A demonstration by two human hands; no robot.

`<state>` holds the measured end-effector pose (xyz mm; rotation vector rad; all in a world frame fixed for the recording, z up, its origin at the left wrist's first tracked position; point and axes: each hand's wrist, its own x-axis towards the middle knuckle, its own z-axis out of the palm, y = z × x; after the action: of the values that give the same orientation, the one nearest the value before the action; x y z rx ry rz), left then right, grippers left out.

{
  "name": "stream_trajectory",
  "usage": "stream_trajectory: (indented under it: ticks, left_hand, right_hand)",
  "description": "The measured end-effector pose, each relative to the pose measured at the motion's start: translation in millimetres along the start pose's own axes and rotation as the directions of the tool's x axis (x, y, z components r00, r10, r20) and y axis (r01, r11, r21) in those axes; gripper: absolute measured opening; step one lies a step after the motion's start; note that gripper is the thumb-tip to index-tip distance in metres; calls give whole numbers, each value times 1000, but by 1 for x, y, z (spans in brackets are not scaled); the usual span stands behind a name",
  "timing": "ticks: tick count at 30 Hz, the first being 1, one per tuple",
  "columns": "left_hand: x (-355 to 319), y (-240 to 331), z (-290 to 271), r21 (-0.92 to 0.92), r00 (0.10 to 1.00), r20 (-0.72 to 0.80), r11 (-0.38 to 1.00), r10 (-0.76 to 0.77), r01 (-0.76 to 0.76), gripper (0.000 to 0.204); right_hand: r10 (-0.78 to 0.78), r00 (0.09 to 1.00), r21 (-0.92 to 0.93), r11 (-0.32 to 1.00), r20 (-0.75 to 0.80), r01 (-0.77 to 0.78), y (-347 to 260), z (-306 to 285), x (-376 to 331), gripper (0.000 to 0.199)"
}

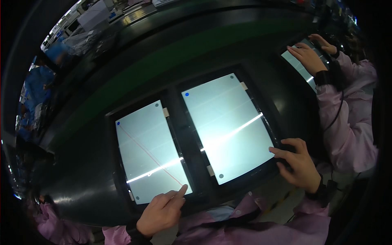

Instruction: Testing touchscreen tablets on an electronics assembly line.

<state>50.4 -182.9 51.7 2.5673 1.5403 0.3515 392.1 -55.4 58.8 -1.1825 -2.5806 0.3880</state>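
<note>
Two lit tablet-like screens lie side by side, each in a black frame. On the left screen, a thin red line slants from a blue dot at its upper left to its lower right corner. There the index fingertip of my left hand touches the glass; its other fingers are loosely bent and hold nothing. The right screen shows a blue dot at upper left and grey dots in two other corners. My right hand, fingers spread and holding nothing, has its index fingertip at that screen's lower right corner.
A co-worker's hands in pink sleeves are over another lit screen at the far right. Beneath everything runs a dark work surface. People in blue clothing are at the far left, near clear plastic wrap.
</note>
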Motion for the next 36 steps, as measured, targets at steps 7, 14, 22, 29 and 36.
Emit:
stream_trajectory:
  ticks: [7,14,22,29,36]
  left_hand:
    - [-3,-7,-4,-108,999,12,993,-45,46,63]
    - [9,-45,-32,-129,918,-260,953,-298,273,50]
    - [37,-126,-27,-125,780,-421,881,-463,456,52]
    - [30,-135,-15,-202,760,-413,864,-502,461,50]
    - [31,-133,-14,-209,757,-399,855,-517,474,50]
  right_hand:
    - [24,995,111,994,-93,-13,0,-9,6,43]
    - [24,981,248,968,-190,24,8,-13,53,46]
    - [-335,941,171,925,-48,338,-1,12,166,44]
    - [-390,920,164,910,31,380,-22,48,220,42]
    - [-322,933,89,946,161,312,-14,34,197,41]
